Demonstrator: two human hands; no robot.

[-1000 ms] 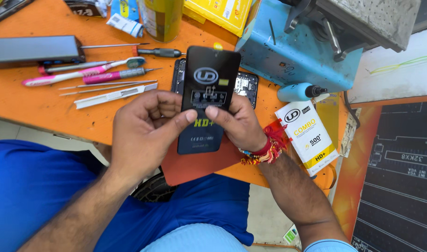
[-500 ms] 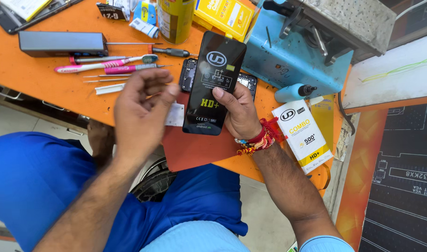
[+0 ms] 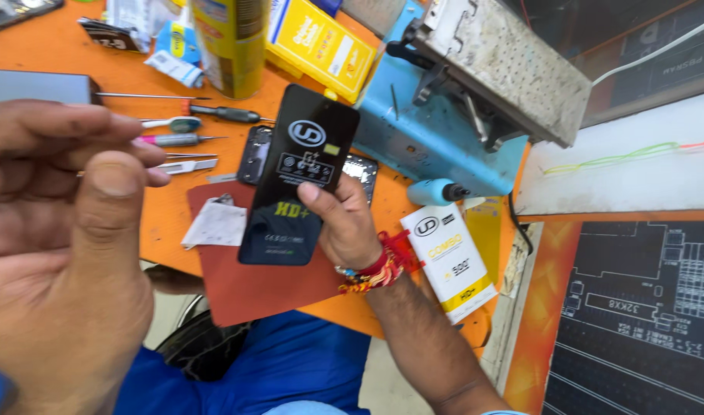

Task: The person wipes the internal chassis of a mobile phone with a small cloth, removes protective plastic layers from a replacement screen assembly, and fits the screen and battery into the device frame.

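Note:
My right hand [image 3: 344,227] grips a black phone display panel [image 3: 298,177] by its right edge and holds it tilted above the orange table [image 3: 129,69]. The panel has a protective film with printed labels. Under it lies an open phone body [image 3: 253,154] on a dark red mat [image 3: 252,296]. My left hand [image 3: 59,253] is raised close to the camera at the left, off the panel, with the thumb pressed against the fingers. Nothing shows between them. A small white scrap [image 3: 217,224] lies on the mat.
Screwdrivers [image 3: 221,114] and tweezers [image 3: 179,165] lie left of the phone body. A yellow can [image 3: 229,42] and yellow box [image 3: 317,46] stand behind. A blue machine [image 3: 436,138] with a metal plate is at right, and a white box [image 3: 452,261] lies by my right wrist.
My left hand has let go of the panel and risen toward the camera. My right hand alone now holds the panel, and the view has moved closer.

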